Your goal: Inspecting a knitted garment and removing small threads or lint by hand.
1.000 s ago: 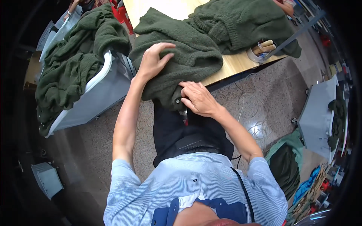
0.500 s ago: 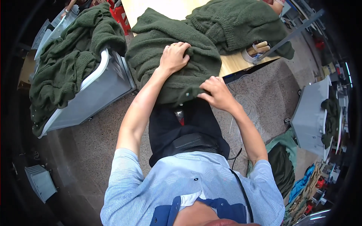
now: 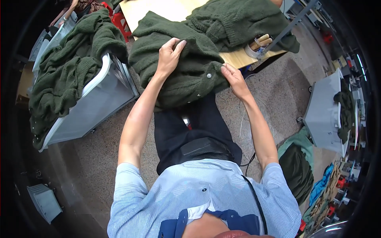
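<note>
A dark green knitted cardigan [image 3: 178, 75] hangs over the near edge of the table and onto my lap. My left hand [image 3: 170, 58] is closed on a fold of its knit, near the middle. At the cardigan's right edge, my right hand [image 3: 235, 80] pinches the cloth between thumb and fingers. A shiny round button [image 3: 209, 75] shows just left of that grip, with more small buttons lower along the border. Another dark green knit garment [image 3: 238, 23] with a ribbed band lies behind it on the table.
On the wooden table [image 3: 237, 59], a round tub [image 3: 251, 51] holds wooden-handled tools beside a metal post [image 3: 291, 25]. A grey bin [image 3: 93, 105] heaped with green knits [image 3: 67, 75] stands at left. Another wheeled bin [image 3: 323, 111] is at right, near cloth on the floor [image 3: 295, 172].
My right hand has moved up and away from me, lifting the cardigan's edge so a button faces up. My left hand has shifted slightly up and left, now gathering the cloth.
</note>
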